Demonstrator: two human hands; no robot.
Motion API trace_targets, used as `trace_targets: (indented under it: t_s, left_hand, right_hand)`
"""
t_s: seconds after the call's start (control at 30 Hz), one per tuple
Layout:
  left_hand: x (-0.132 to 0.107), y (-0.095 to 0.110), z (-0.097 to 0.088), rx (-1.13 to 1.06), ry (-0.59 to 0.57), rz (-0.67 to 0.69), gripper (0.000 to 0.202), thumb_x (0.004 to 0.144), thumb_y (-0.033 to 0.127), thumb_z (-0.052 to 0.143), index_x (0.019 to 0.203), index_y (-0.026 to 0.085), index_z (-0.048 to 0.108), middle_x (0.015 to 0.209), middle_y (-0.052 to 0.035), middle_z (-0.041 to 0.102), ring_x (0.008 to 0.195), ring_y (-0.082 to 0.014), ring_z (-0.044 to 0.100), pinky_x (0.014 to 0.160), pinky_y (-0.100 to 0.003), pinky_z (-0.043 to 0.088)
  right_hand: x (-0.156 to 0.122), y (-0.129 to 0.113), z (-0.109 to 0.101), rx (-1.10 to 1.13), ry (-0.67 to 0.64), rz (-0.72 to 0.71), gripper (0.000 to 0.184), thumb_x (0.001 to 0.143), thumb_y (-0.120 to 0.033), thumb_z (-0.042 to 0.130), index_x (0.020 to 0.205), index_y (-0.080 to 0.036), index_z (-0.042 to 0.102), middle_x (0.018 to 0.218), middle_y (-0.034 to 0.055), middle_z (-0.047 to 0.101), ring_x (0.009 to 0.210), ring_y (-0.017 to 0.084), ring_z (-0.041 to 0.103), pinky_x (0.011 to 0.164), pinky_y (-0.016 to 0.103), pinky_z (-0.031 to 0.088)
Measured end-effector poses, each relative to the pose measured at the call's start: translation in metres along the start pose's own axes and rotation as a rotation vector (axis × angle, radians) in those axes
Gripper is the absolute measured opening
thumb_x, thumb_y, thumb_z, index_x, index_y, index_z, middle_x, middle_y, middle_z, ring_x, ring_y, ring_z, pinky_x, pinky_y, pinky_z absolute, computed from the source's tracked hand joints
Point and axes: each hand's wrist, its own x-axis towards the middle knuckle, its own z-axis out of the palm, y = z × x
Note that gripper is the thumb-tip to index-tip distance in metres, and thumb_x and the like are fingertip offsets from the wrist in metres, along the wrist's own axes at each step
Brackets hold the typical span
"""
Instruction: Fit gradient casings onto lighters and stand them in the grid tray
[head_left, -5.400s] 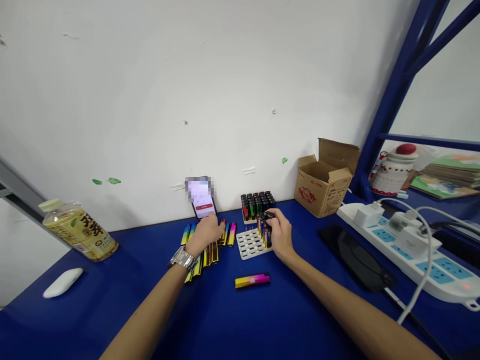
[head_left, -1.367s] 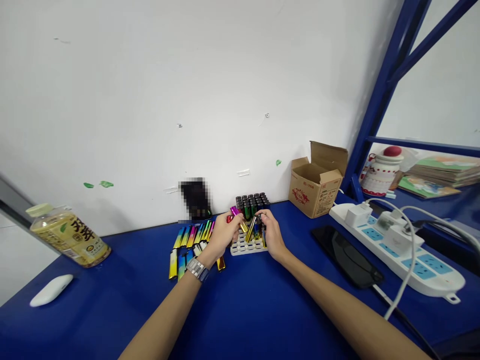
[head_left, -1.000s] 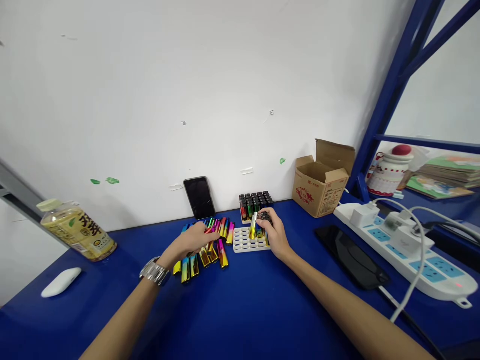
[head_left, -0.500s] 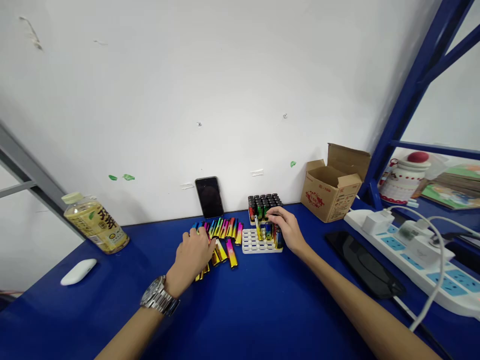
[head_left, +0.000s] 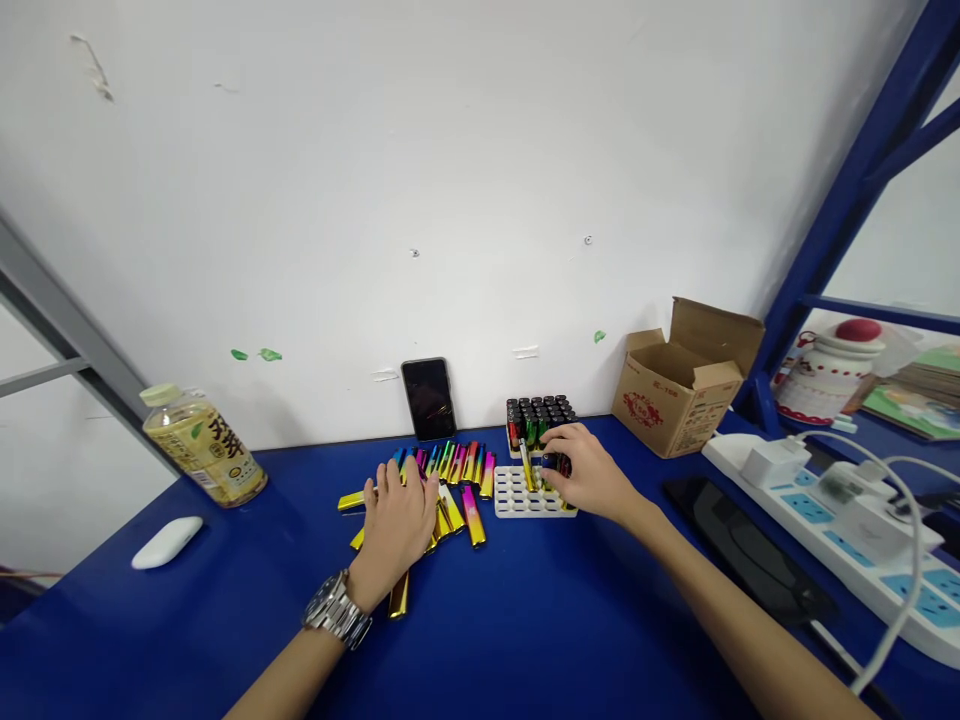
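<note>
My left hand (head_left: 397, 520) lies palm down over a pile of shiny gold and rainbow-coloured lighters (head_left: 472, 515), its fingers spread. Part of the pile is hidden under it. At the white tray with round holes (head_left: 514, 500), my right hand (head_left: 589, 472) closes its thumb and fingers around a dark blue lighter (head_left: 551, 463) standing upright. Left of those fingertips, a gold and white lighter (head_left: 528, 468) stands tilted in the tray. Behind, a second block of upright lighters with black ends (head_left: 540, 408) stands against the wall.
A phone (head_left: 428, 398) leans on the wall. An open cardboard box (head_left: 664, 400) stands at the right, near another phone (head_left: 750, 545) and a power strip (head_left: 847, 545) with cables. A drink bottle (head_left: 206, 450) and a white case (head_left: 167, 543) are at the left.
My left hand has spread out on the pile, and some gold lighters now lie farther left and nearer to me. My right hand has lowered around the blue lighter. The view has shifted slightly.
</note>
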Motion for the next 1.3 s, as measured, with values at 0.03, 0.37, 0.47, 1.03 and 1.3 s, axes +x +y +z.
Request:
trace_targets:
  t_s: [0.03, 0.37, 0.47, 1.03, 1.3]
  left_hand:
    - [0.004, 0.0, -0.003, 0.001, -0.004, 0.014, 0.044, 0.093, 0.033, 0.029, 0.121, 0.007, 0.051, 0.126, -0.0253, 0.051, 0.126, -0.0394, 0.04, 0.099, -0.057, 0.032]
    - [0.096, -0.022, -0.019, -0.469, -0.025, 0.077, 0.031, 0.084, 0.017, 0.03, 0.106, 0.017, 0.052, 0.092, -0.0082, 0.062, 0.086, -0.0219, 0.058, 0.08, -0.035, 0.046]
    - [0.107, -0.025, -0.026, -0.504, 0.012, 0.002, 0.033, 0.084, 0.018, 0.026, 0.108, 0.017, 0.049, 0.075, -0.0024, 0.058, 0.068, -0.0183, 0.057, 0.069, -0.032, 0.046]
    - [0.001, -0.066, -0.019, -0.109, -0.271, 0.36, 0.045, 0.094, 0.046, 0.034, 0.136, 0.033, 0.046, 0.148, -0.0042, 0.038, 0.139, -0.0264, 0.03, 0.11, -0.049, 0.032]
    - [0.004, -0.061, -0.012, -0.11, -0.201, 0.435, 0.04, 0.096, 0.04, 0.031, 0.125, 0.024, 0.055, 0.136, -0.006, 0.054, 0.134, -0.0225, 0.04, 0.108, -0.046, 0.037]
  right_hand:
    - [0.0, -0.001, -0.001, 0.018, 0.013, -0.011, 0.008, 0.071, -0.022, 0.064, 0.079, -0.019, 0.067, 0.105, 0.0108, 0.066, 0.102, 0.029, 0.054, 0.087, 0.045, 0.042]
    - [-0.004, -0.039, -0.014, 0.256, -0.038, -0.091, 0.012, 0.085, -0.031, 0.055, 0.085, -0.021, 0.06, 0.081, 0.0048, 0.065, 0.071, 0.018, 0.057, 0.066, 0.031, 0.045]
    - [-0.008, -0.056, -0.015, 0.208, -0.14, -0.175, 0.01, 0.086, -0.029, 0.055, 0.086, -0.02, 0.06, 0.08, 0.0055, 0.064, 0.075, 0.02, 0.056, 0.067, 0.031, 0.044]
    - [0.029, -0.097, 0.074, 0.011, -0.291, 0.02, 0.014, 0.088, -0.027, 0.054, 0.092, -0.015, 0.06, 0.073, 0.0087, 0.062, 0.071, 0.024, 0.061, 0.052, 0.027, 0.035]
    - [-0.001, -0.07, -0.001, -0.087, 0.184, -0.283, 0.015, 0.089, -0.019, 0.045, 0.088, -0.016, 0.059, 0.073, 0.0068, 0.059, 0.07, 0.02, 0.054, 0.066, 0.031, 0.042]
